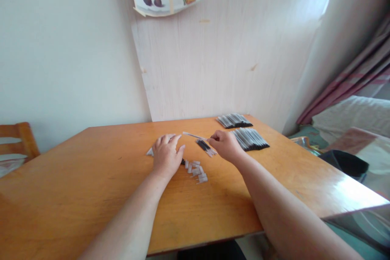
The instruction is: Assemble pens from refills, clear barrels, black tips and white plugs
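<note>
My right hand is closed on one end of a thin, pale pen barrel, which points left above the table. My left hand is open over the table, fingers stretched forward and thumb apart. Its index fingertip comes close to the barrel's far end; I cannot tell if they touch. Between the hands lies a small bunch of dark pen refills with pale ends. Nearer me is a loose heap of clear pen caps. Whitish pieces and small black parts are partly hidden by my left hand.
Two rows of clear pens with black ends lie at the back right: a nearer row and a farther row. The wooden table meets the wall behind. A chair stands left, a black bin right.
</note>
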Tool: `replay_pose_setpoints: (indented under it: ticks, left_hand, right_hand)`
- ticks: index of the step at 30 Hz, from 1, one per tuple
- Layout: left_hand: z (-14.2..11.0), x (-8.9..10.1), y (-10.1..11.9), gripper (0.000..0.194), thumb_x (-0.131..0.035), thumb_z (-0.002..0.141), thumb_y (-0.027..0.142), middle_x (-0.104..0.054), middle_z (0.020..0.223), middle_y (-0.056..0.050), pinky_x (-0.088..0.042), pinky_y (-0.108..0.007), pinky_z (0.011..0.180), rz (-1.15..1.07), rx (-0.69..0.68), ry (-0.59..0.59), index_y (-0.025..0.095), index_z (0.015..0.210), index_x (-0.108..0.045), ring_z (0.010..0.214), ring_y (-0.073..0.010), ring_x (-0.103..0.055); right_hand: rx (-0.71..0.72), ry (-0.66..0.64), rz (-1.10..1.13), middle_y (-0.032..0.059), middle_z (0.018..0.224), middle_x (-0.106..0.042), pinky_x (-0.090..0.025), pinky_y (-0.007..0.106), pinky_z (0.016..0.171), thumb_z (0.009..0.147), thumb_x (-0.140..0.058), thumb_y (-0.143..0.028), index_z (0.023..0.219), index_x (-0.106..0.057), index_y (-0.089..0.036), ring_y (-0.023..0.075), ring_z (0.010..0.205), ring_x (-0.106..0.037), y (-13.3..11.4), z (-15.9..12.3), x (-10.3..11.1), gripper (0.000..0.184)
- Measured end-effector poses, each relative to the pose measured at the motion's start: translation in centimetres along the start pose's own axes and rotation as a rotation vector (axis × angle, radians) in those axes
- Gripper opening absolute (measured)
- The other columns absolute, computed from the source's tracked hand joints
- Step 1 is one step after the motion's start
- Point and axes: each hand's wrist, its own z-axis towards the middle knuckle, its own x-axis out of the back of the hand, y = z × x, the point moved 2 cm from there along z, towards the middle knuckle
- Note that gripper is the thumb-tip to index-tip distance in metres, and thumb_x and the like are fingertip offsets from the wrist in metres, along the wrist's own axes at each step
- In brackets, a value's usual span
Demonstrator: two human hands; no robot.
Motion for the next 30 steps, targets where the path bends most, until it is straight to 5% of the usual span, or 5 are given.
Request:
replay_pose_setpoints:
  ticks: [10,17,30]
  left_hand:
    - [0.4,0.5,-1.4,0.031,-0.052,0.088,0.035,-0.061,0.121,-0.012,-0.032,-0.048,0.099,0.053,0.022,0.096,0.023,0.113,-0.068,0.115,-0.0316,-0.048]
    - [0.4,0.6,-1.3,0.030,-0.053,0.087,0.035,-0.060,0.122,-0.012,-0.031,-0.050,0.101,0.034,0.037,0.112,0.024,0.110,-0.069,0.118,-0.0327,-0.045]
    - [0.5,0.4,-1.7,0.028,-0.052,0.087,0.036,-0.060,0.121,-0.012,-0.033,-0.050,0.099,0.039,0.042,0.126,0.024,0.103,-0.071,0.116,-0.0324,-0.045]
  right_hand:
    - [-0.198,0.257,-0.147,0.0061,0.068,-0.066,-0.034,0.027,0.055,0.080,-0.054,-0.043,0.078,-0.071,-0.019,0.0176,0.063,-0.056,1.8,0.5,4.9,0.030]
    - [-0.336,0.299,-0.316,0.0086,0.076,-0.068,-0.035,0.029,0.058,0.080,-0.052,-0.045,0.083,-0.074,-0.020,0.0218,0.071,-0.060,4.2,0.4,8.0,0.034]
    - [-0.525,0.179,-0.496,0.0155,0.096,-0.070,-0.041,0.031,0.064,0.087,-0.042,-0.045,0.097,-0.072,-0.021,0.0272,0.088,-0.064,8.9,-2.3,6.9,0.039]
